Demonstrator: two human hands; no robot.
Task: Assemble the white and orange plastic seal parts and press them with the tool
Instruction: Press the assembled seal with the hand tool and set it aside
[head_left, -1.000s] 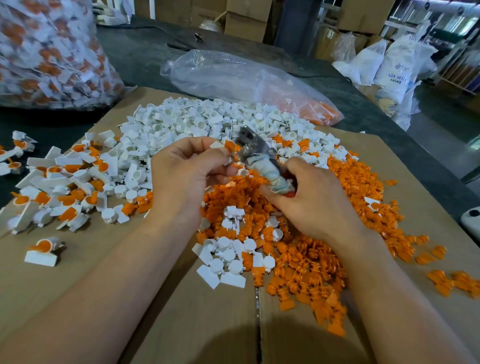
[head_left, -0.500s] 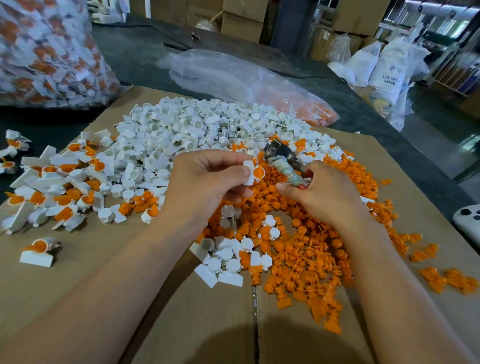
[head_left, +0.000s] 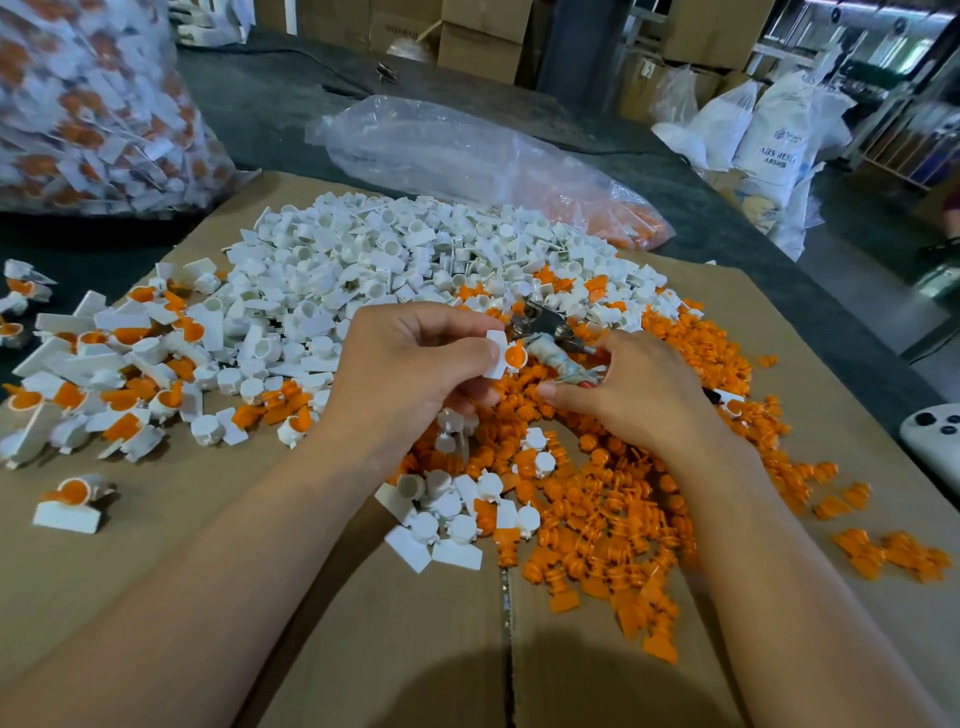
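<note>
Seal (head_left: 506, 357) pinched beside the tool (head_left: 543, 326).
My left hand (head_left: 410, 374) pinches the seal (white body, orange insert seated in it) between thumb and fingertips; my right hand (head_left: 636, 387) is clenched round the tool's taped handle, its metal head just beyond the seal. White parts (head_left: 337, 249) lie past the left fingertips, orange parts (head_left: 613, 519) under the right fingers, all on cardboard (head_left: 311, 649).

This was a factory workshop, shown by stacked cardboard boxes (head_left: 480, 36), white resin sacks (head_left: 776, 140) and a bulging bag of seal parts (head_left: 88, 114) on the worktop (head_left: 270, 109).
</note>
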